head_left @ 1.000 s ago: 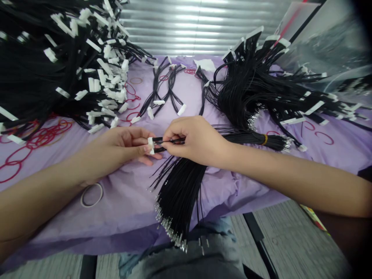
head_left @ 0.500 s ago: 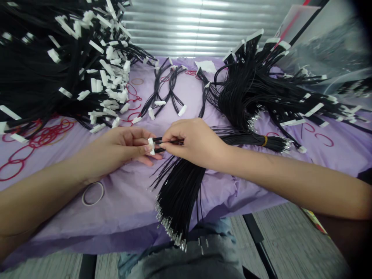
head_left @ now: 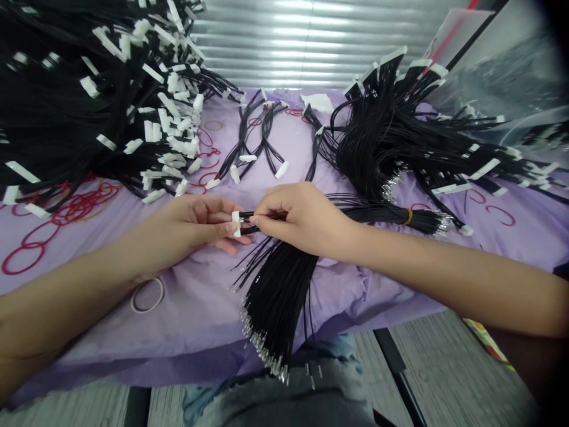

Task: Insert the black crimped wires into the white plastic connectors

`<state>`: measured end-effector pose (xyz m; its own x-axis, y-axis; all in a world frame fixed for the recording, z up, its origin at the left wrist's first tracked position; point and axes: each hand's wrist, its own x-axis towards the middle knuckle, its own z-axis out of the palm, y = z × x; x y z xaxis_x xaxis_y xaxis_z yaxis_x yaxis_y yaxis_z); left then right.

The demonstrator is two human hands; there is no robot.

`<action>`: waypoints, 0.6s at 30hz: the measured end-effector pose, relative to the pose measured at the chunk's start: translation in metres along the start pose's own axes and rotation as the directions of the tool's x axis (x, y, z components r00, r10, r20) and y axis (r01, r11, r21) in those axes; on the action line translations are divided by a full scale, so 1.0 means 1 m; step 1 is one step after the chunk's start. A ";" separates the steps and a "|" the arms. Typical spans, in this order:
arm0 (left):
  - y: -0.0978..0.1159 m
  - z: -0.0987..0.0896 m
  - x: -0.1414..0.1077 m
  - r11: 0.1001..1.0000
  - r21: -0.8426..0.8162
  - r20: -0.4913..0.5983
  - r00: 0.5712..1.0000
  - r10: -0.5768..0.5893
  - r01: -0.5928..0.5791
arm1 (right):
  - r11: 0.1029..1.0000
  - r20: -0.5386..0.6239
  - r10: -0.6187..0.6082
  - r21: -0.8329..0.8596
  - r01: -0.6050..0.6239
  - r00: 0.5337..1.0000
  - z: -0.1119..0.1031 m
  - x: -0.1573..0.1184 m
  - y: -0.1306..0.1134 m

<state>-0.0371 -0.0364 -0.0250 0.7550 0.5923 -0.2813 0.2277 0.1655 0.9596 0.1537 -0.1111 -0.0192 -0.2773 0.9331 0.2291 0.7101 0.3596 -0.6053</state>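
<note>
Between the thumb and fingers of my left hand (head_left: pixel 202 224) is a small white connector (head_left: pixel 236 224), with black wires running out of its right side. My right hand (head_left: pixel 296 218) pinches a thin black wire close to the connector; its metal tip shows just beside the housing. Whether that tip has entered a slot I cannot make out. Below my right hand, a fan of loose black wires (head_left: pixel 279 296) with silver crimped ends hangs over the table's front edge. Behind the right wrist lies another wire bundle (head_left: pixel 382 212), held by a yellow band (head_left: pixel 408 216).
A big heap of black cables (head_left: pixel 66 107) with white connectors fills the left. More finished-looking cables (head_left: pixel 377 118) pile up on the right. Red rubber bands (head_left: pixel 80 204) and a pale ring (head_left: pixel 147 295) lie on the purple cloth (head_left: pixel 191 320). Window blinds (head_left: pixel 302 47) stand behind.
The view has shifted slightly, so everything sits a little farther right. My right hand has moved slightly at the connector, and the wire's metal tip now shows beside it.
</note>
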 end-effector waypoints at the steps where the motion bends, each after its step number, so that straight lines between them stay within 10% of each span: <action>1: 0.000 0.000 0.000 1.000 -0.005 -0.002 1.000 0.000 0.000 | 1.000 0.008 0.003 0.006 -0.003 1.000 0.000 0.000 0.000; 18: -0.001 0.004 -0.001 1.000 -0.026 -0.025 1.000 0.003 -0.004 | 0.995 0.019 0.102 0.003 -0.102 0.995 0.000 0.000 -0.007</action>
<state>-0.0355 -0.0407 -0.0257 0.7400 0.6126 -0.2778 0.2085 0.1838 0.9606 0.1484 -0.1132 -0.0152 -0.2153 0.9647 0.1518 0.7328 0.2624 -0.6279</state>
